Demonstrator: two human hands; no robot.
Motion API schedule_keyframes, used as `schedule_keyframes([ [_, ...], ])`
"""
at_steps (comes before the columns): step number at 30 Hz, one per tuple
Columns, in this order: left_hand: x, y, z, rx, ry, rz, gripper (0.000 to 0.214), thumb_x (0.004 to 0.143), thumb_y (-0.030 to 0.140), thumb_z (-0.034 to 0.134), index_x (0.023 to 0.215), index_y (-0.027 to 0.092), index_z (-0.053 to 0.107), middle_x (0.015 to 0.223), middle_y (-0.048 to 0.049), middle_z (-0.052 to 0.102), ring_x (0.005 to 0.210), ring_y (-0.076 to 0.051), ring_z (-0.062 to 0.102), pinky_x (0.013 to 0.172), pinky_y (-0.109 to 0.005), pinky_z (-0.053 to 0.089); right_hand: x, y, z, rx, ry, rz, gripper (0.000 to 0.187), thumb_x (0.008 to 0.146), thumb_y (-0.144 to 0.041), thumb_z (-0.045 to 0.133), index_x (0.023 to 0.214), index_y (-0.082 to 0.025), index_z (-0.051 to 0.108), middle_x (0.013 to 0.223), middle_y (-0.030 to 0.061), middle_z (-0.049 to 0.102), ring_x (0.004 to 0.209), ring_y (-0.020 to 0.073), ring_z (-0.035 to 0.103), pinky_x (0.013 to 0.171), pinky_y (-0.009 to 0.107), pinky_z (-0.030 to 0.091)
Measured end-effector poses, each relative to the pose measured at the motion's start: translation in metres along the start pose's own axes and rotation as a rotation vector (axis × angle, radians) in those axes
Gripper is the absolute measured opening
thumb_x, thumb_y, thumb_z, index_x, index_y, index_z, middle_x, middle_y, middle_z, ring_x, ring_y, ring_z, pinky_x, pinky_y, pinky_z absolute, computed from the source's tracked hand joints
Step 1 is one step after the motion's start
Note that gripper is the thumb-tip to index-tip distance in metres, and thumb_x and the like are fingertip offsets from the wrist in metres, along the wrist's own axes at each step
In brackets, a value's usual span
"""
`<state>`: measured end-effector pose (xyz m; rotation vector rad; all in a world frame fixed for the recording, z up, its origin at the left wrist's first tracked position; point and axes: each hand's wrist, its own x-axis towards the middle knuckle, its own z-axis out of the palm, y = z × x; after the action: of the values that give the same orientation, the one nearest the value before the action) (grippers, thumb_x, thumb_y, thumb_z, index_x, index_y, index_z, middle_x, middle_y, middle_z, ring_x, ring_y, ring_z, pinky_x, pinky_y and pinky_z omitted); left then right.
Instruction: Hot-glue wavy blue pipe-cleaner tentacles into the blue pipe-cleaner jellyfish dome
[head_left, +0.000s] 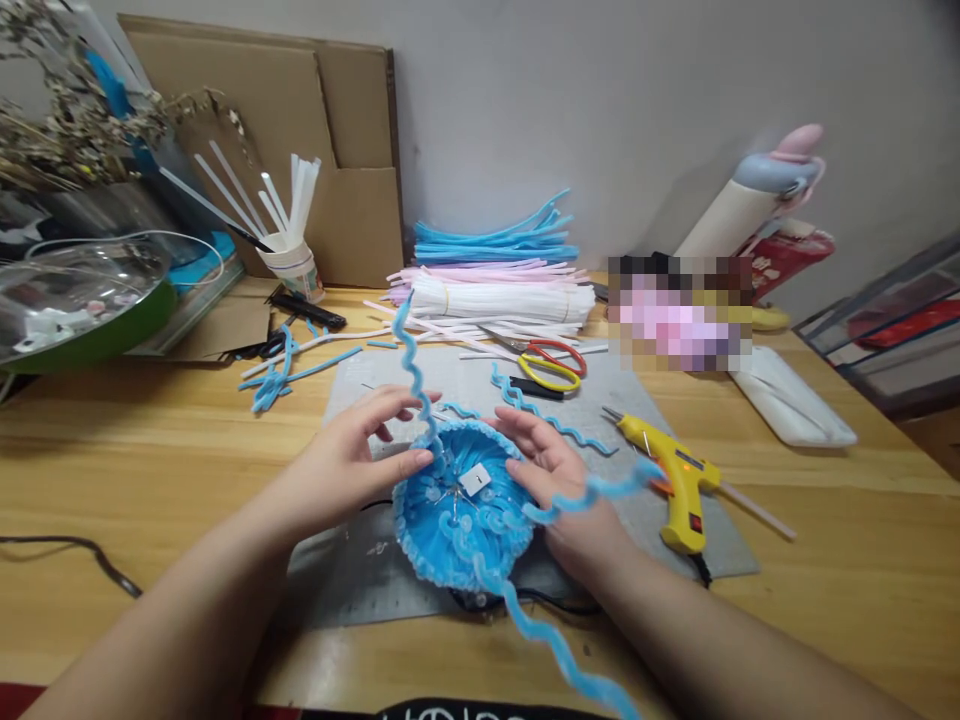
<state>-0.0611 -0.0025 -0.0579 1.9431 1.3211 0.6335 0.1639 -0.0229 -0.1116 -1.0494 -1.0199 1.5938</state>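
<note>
A blue bowl-shaped piece made of pipe cleaners (427,560) lies with its hollow side up. Inside it are a small white square with a dark mark (475,480) and clear glue-like blobs. Wavy blue pipe cleaners (540,628) run out of it, one upward at the left, one to the right, one toward me. My left hand (367,445) holds the left rim, its thumb by the base of the upright strand. Around the right rim curls my right hand (559,480), thumb on the edge and fingers behind. Parts of the fingers are hidden.
On the grey mat (360,590) lie a yellow glue gun (682,480), scissors (551,370) and loose wavy strands (551,415). Behind are bundles of blue (487,240) and white (502,300) pipe cleaners. A cup of glue sticks (292,265) stands at left.
</note>
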Motion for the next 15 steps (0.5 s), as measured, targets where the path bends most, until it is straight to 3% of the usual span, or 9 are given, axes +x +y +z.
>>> schedule_keyframes([
  [4, 0.0027, -0.0003, 0.0028, -0.080, -0.034, 0.109, 0.019, 0.087, 0.031, 0.064, 0.104, 0.023, 0.069, 0.126, -0.0079, 0.061, 0.121, -0.024, 0.054, 0.103, -0.039, 0.044, 0.0032, 0.0018, -0.0010, 0.013, 0.040, 0.032, 0.043, 0.073, -0.024, 0.067, 0.115, -0.026, 0.060, 0.129, 0.0075, 0.064, 0.124, 0.0274, 0.057, 0.104, 0.047, 0.044],
  [7, 0.0015, 0.0014, 0.0031, -0.094, -0.074, 0.127, 0.011, 0.088, 0.029, 0.061, 0.091, 0.022, 0.069, 0.118, -0.0068, 0.064, 0.114, -0.022, 0.059, 0.102, -0.037, 0.045, 0.0041, 0.0041, -0.0006, 0.006, 0.079, 0.032, 0.042, 0.071, -0.023, 0.066, 0.113, -0.025, 0.061, 0.128, 0.0068, 0.065, 0.125, 0.0267, 0.056, 0.105, 0.044, 0.043],
  [15, -0.0018, 0.0002, 0.0014, 0.033, -0.054, 0.232, 0.005, 0.088, 0.021, 0.055, 0.087, 0.022, 0.060, 0.111, -0.0044, 0.062, 0.108, -0.020, 0.059, 0.098, -0.036, 0.046, 0.0020, 0.0047, -0.0009, -0.018, 0.093, 0.021, 0.038, 0.074, -0.027, 0.065, 0.112, -0.028, 0.063, 0.125, 0.0040, 0.067, 0.120, 0.0255, 0.059, 0.100, 0.042, 0.045],
])
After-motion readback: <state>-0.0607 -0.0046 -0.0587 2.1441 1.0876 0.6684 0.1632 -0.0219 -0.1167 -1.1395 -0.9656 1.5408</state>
